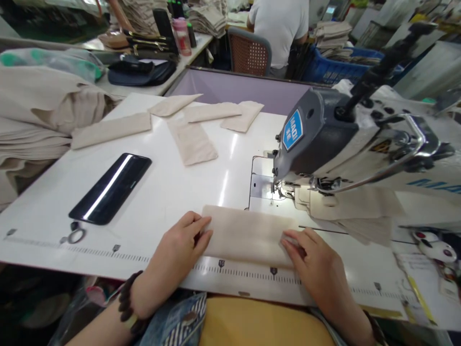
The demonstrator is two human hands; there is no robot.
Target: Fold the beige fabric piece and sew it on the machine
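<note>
I count two hands nearest me: the left hand [187,240] pinches one end of a single beige cloth strip [245,235] between thumb and fingers, and the right hand [313,252] pinches the other. The strip, flat, rectangular and matte, lies on the glossy white tabletop [162,187], just above its printed ruler scale. To the left I see one metal ring [77,235] and one dark, glassy phone [110,190] with rounded corners. One sewing machine [324,129], grey and white, stands on the right, a pile of beige pieces [360,211] beneath its arm. Farther back I make out five loose, slightly creased cloth pieces [192,142]. Beyond the table are one woven-backed chair [250,50], one person [279,33] in white and one blue plastic basket [334,72].
</note>
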